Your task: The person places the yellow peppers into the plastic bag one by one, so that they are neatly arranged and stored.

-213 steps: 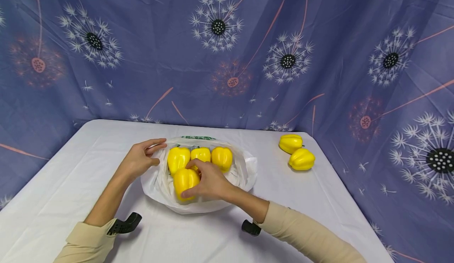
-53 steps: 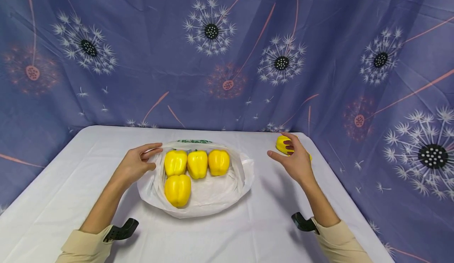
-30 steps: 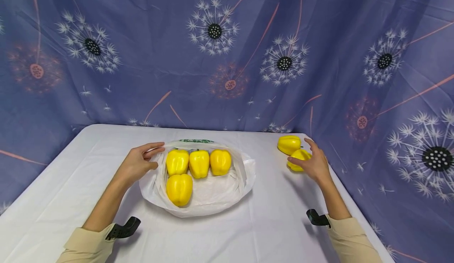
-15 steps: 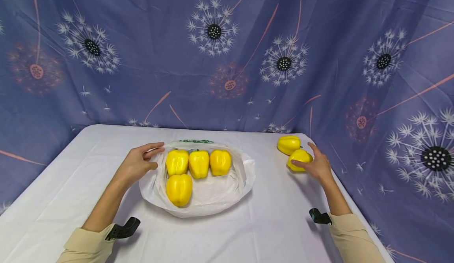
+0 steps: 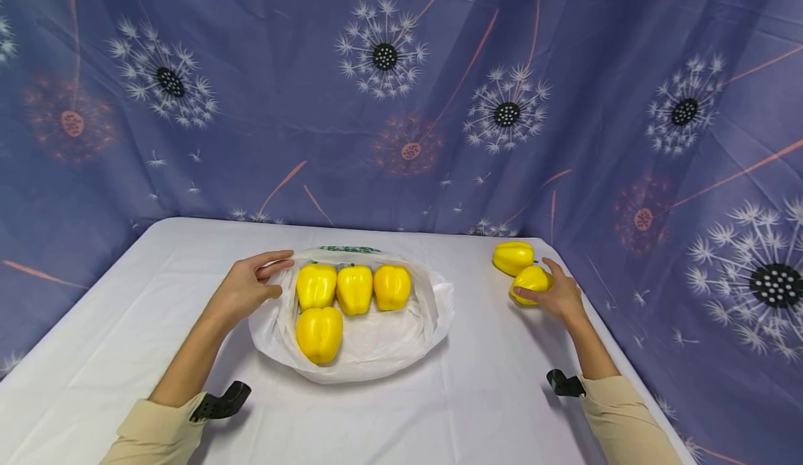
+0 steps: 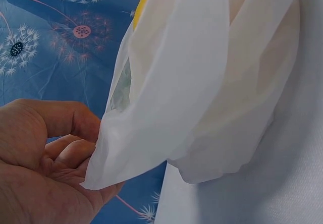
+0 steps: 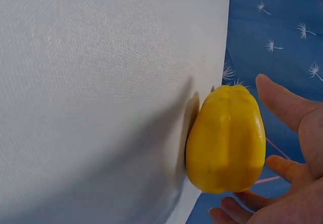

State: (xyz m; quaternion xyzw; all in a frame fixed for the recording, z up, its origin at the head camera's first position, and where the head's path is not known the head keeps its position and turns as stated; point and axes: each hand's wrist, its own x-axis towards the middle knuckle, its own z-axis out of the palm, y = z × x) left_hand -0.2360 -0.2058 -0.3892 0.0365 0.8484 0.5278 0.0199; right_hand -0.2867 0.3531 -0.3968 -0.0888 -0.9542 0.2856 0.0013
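Observation:
A white plastic bag (image 5: 389, 364) stands on the table with its mouth spread wide. Three yellow bell peppers, the middle one (image 5: 354, 289) among them, form its back row, and a fourth pepper (image 5: 320, 334) lies in front at the left. My left hand (image 5: 241, 287) holds the bag's left rim, the film edge (image 6: 116, 158) passing over its bent fingers. At the far right, my right hand (image 5: 561, 296) spreads thumb and fingers around a yellow bell pepper (image 7: 227, 138) lying on the table. In the right wrist view the thumb is clear of it, fingers near its underside.
Behind that pepper lies another yellow bell pepper (image 5: 513, 258). White cloth covers the table (image 5: 401, 423). A blue dandelion-print curtain (image 5: 270, 102) hangs along the back and right edges. Black wrist mounts (image 5: 222, 401) stick out from both sleeves.
The front pepper was let go inside the bag. My right hand moved from the bag to the far right and lowered around the front loose pepper. My left hand stays at the rim.

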